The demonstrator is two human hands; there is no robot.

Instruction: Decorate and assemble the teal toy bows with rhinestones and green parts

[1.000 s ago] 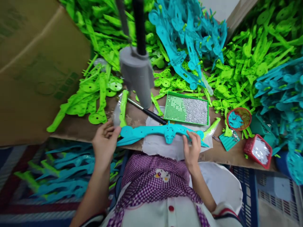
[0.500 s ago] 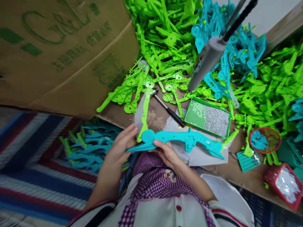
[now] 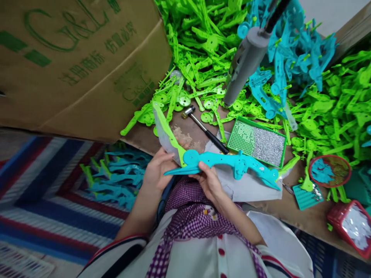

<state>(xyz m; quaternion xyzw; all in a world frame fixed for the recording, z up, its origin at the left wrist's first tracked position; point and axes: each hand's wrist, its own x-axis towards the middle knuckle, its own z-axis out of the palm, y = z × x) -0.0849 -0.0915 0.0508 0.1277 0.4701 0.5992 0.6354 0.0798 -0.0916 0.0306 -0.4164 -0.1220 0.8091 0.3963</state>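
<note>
Apron: we had the purple checked apron (image 3: 188,210) on, closest to us.
Right hand: our right hand (image 3: 210,181) was pinching the long blue part (image 3: 220,159), thumb on top, fingers underneath.
Left hand: our left hand (image 3: 158,170) was half-curled at its left end, fingers by the clear film (image 3: 162,139) along the green leg (image 3: 170,133); couldn't tell if we actually gripped anything there.
Blue part: up at the table's near edge, right stretch over the white sheet (image 3: 255,189).
Hammer: the hammer (image 3: 207,132) lay slantwise just beyond.
Tray: green tray (image 3: 240,137), silvery bits (image 3: 268,146) inside, right of the hammer.
Grey tool: the grey tool (image 3: 246,61) hung behind that, tilted.
Heaps: green parts (image 3: 203,31) piled at the back.
</note>
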